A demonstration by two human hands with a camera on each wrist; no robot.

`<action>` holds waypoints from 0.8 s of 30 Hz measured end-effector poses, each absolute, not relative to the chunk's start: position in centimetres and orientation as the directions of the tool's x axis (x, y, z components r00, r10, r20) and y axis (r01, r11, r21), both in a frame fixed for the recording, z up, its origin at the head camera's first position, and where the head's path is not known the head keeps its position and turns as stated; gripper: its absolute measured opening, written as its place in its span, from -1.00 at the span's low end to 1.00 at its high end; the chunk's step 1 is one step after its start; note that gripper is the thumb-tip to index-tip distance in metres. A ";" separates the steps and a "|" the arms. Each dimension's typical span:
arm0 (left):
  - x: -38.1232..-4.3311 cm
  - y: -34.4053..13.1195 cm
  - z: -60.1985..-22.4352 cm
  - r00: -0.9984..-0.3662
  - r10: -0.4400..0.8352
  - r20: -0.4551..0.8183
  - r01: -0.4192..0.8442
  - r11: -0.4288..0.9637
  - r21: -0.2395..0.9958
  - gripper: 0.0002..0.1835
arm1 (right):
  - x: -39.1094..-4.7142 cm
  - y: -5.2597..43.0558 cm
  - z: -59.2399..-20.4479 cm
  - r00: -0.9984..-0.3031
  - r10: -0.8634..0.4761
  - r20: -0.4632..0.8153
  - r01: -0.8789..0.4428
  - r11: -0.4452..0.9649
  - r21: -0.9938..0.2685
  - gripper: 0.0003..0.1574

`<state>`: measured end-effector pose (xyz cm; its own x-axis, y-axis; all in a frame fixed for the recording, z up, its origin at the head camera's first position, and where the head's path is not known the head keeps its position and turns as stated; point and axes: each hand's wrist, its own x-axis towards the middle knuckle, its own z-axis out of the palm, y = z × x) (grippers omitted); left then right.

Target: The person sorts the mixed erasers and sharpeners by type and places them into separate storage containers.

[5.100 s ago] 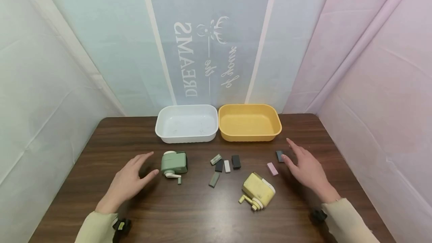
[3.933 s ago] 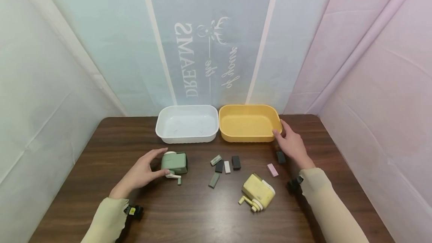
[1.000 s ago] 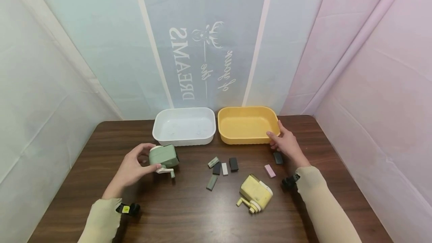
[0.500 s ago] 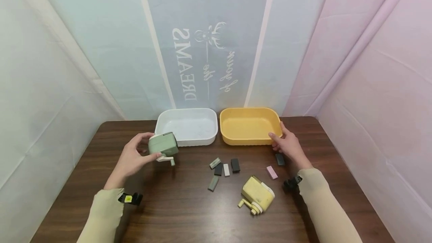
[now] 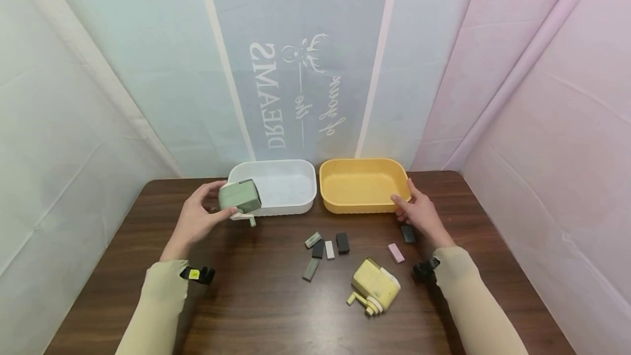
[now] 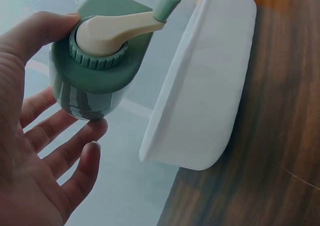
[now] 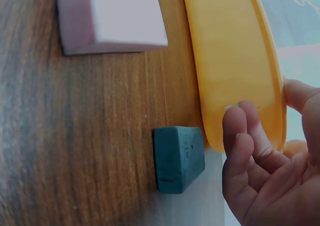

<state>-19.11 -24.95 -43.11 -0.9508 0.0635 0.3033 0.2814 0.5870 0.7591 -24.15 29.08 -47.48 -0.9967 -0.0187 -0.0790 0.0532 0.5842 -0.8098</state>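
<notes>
My left hand (image 5: 194,217) grips a green crank pencil sharpener (image 5: 240,196), lifted off the table at the left front corner of the white bin (image 5: 296,208). In the left wrist view the sharpener's cream crank arm (image 6: 107,33) faces the camera, and my thumb presses near its collar. With thumb and fingers, my right hand (image 5: 419,210) pinches the right front corner of the yellow bin (image 5: 362,208). The right wrist view shows a dark blue-green eraser (image 7: 175,158) and a pink eraser (image 7: 117,21) on the table near that hand.
A yellow crank sharpener (image 5: 376,285) lies at the right front. Several small erasers are clustered mid-table, among them a white one (image 5: 330,250) and a black one (image 5: 342,243). Cloth curtains (image 5: 315,70) enclose the wooden table (image 5: 276,311) at the back and sides.
My left hand has taken hold of the green sharpener, raised it from the table and moved it towards the white bin. My right hand has reached the yellow bin's corner and stayed there.
</notes>
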 end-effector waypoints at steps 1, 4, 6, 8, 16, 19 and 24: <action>-19.3 -25.0 -43.2 -0.952 0.062 0.301 0.279 0.585 0.761 -0.28 | -24.2 29.1 -47.5 -0.997 -0.021 -0.076 0.050 0.584 -0.811 0.17; -19.8 -25.0 -43.2 -0.958 0.041 0.283 0.252 0.587 0.769 -0.28 | -24.1 29.0 -47.7 -0.997 -0.026 -0.076 0.046 0.581 -0.812 0.18; -20.2 -24.9 -43.3 -0.962 0.022 0.272 0.235 0.577 0.782 -0.28 | -24.1 29.1 -47.7 -0.997 -0.030 -0.077 0.045 0.582 -0.812 0.18; -20.7 -24.6 -43.3 -0.965 0.009 0.262 0.222 0.560 0.798 -0.28 | -24.0 29.1 -47.6 -0.997 -0.026 -0.077 0.047 0.582 -0.812 0.18; -22.9 -23.6 -43.5 -0.977 0.021 0.212 0.189 0.546 0.816 -0.22 | -24.0 29.4 -47.7 -0.997 -0.026 -0.071 0.041 0.594 -0.804 0.17; -23.7 -23.7 -43.3 -0.981 0.032 0.191 0.175 0.567 0.805 -0.21 | -24.1 29.3 -47.9 -0.997 -0.026 -0.075 0.046 0.584 -0.810 0.17; -24.7 -23.8 -42.8 -0.985 0.069 0.158 0.169 0.584 0.794 -0.20 | -24.0 29.2 -48.1 -0.996 -0.016 -0.084 0.057 0.602 -0.797 0.17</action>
<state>-24.73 -23.82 -42.82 -0.9850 0.0687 0.1585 0.1685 0.5837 0.7943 -24.01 29.23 -48.09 -0.9964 -0.0159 -0.0836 0.0572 0.6017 -0.7967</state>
